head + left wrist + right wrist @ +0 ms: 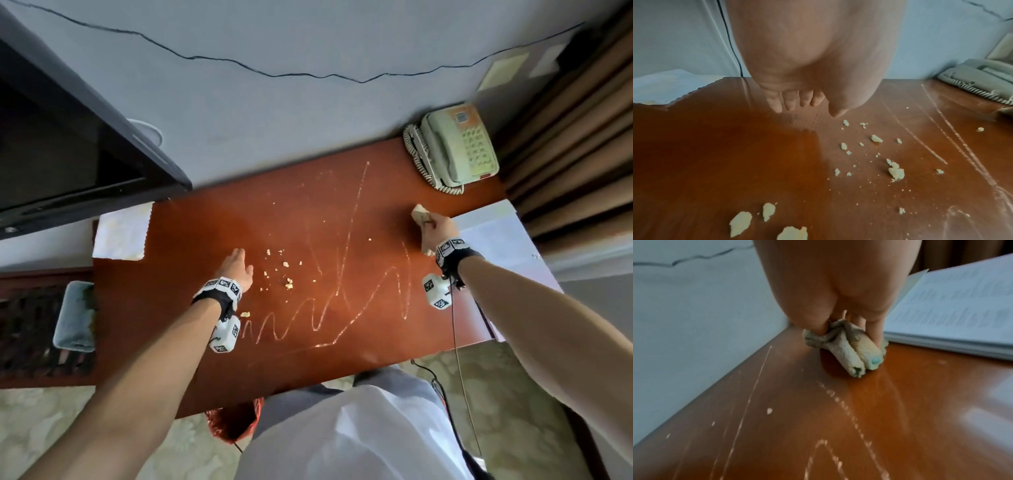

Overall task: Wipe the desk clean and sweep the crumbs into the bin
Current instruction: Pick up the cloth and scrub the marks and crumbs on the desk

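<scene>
A red-brown wooden desk (191, 308) carries several pale crumbs (288, 283) near its middle and a white zigzag smear (346, 260) running right of them. My left hand (238, 265) lies flat on the wood just left of the crumbs, fingers straight (791, 102). My right hand (435, 228) grips a crumpled, dirty cloth (419, 212) and presses it onto the desk at the far right, close to the papers; the cloth (851, 350) shows rolled and bunched under the fingers. A red bin (233, 421) sits on the floor under the desk's front edge.
A beige telephone (455, 144) with coiled cord stands at the desk's back right corner. A stack of printed papers (493, 236) lies at the right end. A white napkin (120, 233) lies at the back left, below a dark television (68, 144). A grey towel (73, 317) rests left of the desk.
</scene>
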`<state>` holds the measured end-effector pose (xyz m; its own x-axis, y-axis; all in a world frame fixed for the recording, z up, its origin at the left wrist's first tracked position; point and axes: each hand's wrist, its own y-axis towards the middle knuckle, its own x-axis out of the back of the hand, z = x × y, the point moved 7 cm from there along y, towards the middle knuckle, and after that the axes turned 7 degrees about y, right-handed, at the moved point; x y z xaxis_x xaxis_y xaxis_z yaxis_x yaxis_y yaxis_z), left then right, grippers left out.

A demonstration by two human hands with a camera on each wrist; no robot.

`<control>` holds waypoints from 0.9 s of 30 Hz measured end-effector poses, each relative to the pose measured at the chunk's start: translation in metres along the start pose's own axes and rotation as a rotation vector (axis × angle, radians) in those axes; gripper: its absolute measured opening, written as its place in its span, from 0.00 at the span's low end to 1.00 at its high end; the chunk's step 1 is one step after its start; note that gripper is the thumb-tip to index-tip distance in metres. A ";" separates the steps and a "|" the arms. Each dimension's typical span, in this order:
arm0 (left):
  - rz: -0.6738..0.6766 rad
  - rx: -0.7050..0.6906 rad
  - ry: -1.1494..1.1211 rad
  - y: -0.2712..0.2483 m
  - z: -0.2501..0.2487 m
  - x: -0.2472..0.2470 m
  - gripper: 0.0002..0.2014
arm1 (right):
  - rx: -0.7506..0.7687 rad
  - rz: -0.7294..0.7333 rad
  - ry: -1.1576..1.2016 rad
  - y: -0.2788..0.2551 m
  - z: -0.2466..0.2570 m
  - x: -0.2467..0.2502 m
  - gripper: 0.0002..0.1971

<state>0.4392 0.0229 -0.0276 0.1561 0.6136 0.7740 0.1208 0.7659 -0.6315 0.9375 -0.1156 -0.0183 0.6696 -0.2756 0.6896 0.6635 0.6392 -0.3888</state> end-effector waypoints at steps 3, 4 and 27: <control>0.013 0.077 0.016 0.003 0.013 -0.005 0.30 | 0.022 0.008 -0.141 0.006 0.001 -0.028 0.20; 0.017 0.094 0.016 0.004 0.018 -0.007 0.29 | 0.053 -0.005 -0.177 0.004 0.006 -0.036 0.20; 0.066 0.086 -0.021 0.020 0.070 -0.024 0.26 | 0.051 0.399 0.322 -0.128 0.087 -0.154 0.14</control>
<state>0.3692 0.0370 -0.0557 0.1400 0.6664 0.7323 0.0258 0.7369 -0.6755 0.7202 -0.0923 -0.0217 0.9414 -0.2056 0.2674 0.3240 0.7718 -0.5471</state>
